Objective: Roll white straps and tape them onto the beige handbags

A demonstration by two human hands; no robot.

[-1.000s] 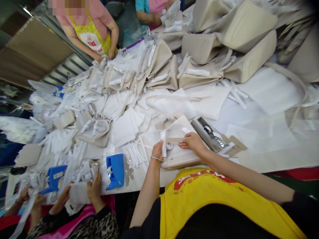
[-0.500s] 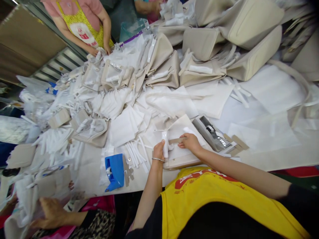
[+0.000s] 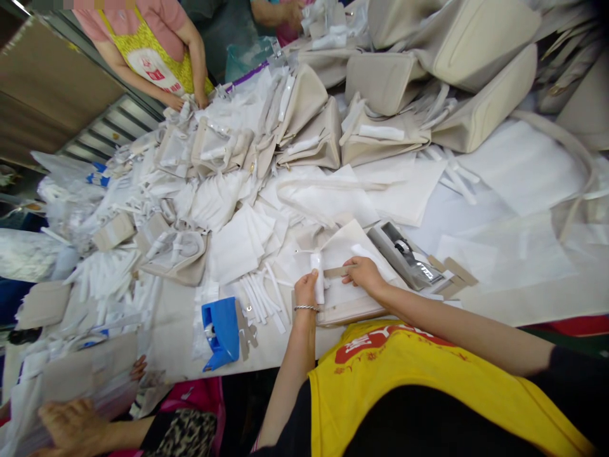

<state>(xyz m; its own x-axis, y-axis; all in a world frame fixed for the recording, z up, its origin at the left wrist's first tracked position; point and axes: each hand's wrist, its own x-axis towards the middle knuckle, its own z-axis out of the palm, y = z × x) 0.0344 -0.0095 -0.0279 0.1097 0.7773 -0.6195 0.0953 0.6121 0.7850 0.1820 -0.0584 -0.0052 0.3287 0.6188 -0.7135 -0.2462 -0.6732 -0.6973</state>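
Observation:
A beige handbag (image 3: 352, 312) lies on the table in front of me, with white sheet material (image 3: 354, 238) over it. My left hand (image 3: 306, 292) is closed on a white-wrapped bag handle (image 3: 317, 261) at the bag's left side. A flat grey-beige strap (image 3: 334, 271) runs from near that handle to my right hand (image 3: 362, 274), which pinches its right end. The strap's left end is partly hidden behind the wrapped handle. A white padded piece (image 3: 364, 252) rests on the sheet just beyond my right hand.
A blue tape dispenser (image 3: 221, 333) stands left of my arm, and a grey one (image 3: 404, 254) lies right of the bag. White tubes (image 3: 261, 295) and paper sheets (image 3: 242, 244) lie around. Beige bags (image 3: 385, 82) crowd the far side. A co-worker's hand (image 3: 76, 425) is at lower left.
My hands keep their hold on the handle and strap, almost unmoved. The co-worker's hand at lower left has shifted left and down.

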